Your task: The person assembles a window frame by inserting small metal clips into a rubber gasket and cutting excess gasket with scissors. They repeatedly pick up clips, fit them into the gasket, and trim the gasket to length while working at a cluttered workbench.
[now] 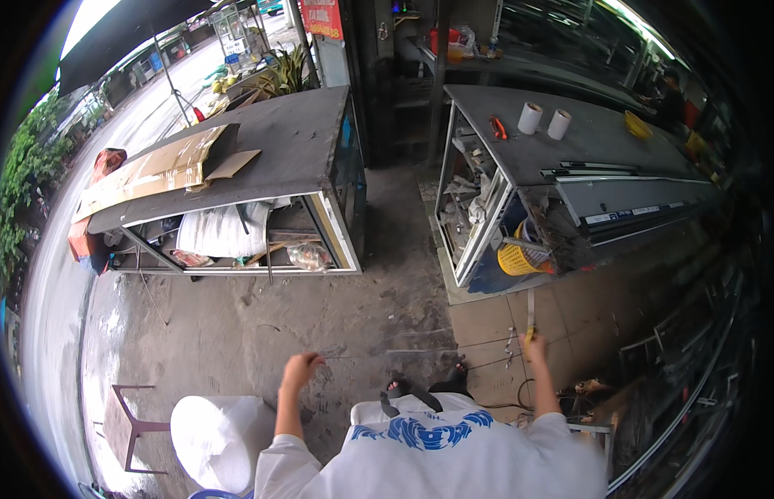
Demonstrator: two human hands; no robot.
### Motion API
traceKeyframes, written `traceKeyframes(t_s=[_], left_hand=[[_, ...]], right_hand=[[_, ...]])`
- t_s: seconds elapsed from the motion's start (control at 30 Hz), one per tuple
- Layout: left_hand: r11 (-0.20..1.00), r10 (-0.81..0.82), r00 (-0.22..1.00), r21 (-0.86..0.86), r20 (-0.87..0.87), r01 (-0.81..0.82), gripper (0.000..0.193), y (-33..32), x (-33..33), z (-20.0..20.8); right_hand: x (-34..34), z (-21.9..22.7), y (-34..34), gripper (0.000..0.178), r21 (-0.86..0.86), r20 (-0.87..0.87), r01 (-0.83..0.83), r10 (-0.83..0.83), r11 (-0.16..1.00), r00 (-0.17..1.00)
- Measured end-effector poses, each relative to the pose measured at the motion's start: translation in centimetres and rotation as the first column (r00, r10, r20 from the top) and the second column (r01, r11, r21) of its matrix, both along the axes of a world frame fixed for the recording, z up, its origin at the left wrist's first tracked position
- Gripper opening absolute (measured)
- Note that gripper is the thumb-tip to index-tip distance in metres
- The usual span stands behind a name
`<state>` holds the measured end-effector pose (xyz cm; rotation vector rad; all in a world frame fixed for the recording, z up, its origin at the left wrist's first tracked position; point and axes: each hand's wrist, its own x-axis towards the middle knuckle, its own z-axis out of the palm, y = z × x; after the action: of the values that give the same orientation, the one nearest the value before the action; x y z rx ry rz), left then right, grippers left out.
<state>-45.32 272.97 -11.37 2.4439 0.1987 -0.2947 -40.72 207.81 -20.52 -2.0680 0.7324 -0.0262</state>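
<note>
My right hand is closed around the yellow handle of a tool. A flat, pale strip sticks out of it, pointing away from me toward the right-hand cabinet; its exact kind is unclear. Out over the concrete floor, my left hand has its fingers curled in, and nothing shows in them. Below and between my arms are my white shirt with a blue print and my dark-clad feet. Small pale pieces lie on the tiles beside my right hand.
At left stands a dark-topped cabinet bearing flattened cardboard. The right cabinet carries white rolls, red-handled pliers and metal profiles. A yellow basket sits beneath. Near me are a white wrapped roll and a stool.
</note>
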Motion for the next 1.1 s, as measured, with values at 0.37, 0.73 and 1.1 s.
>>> traceKeyframes(t_s=[0.37,0.73,1.1], left_hand=[[0.994,0.078,0.943,0.042,0.324,-0.097,0.018,7.6,2.0,8.0],[0.99,-0.052,0.957,0.14,0.285,0.012,0.019,6.0,5.0,14.0],[0.932,-0.269,0.905,-0.148,0.33,0.331,0.016,-15.2,5.7,9.9]], right_hand=[[-2.9,5.3,-11.7,0.023,-0.318,0.106,0.195,-0.17,0.928,0.98],[-0.3,8.3,-12.2,0.027,-0.668,0.015,0.217,-0.279,0.712,0.96],[-0.8,13.0,22.5,0.031,0.402,0.177,-0.556,0.534,0.727,0.827]])
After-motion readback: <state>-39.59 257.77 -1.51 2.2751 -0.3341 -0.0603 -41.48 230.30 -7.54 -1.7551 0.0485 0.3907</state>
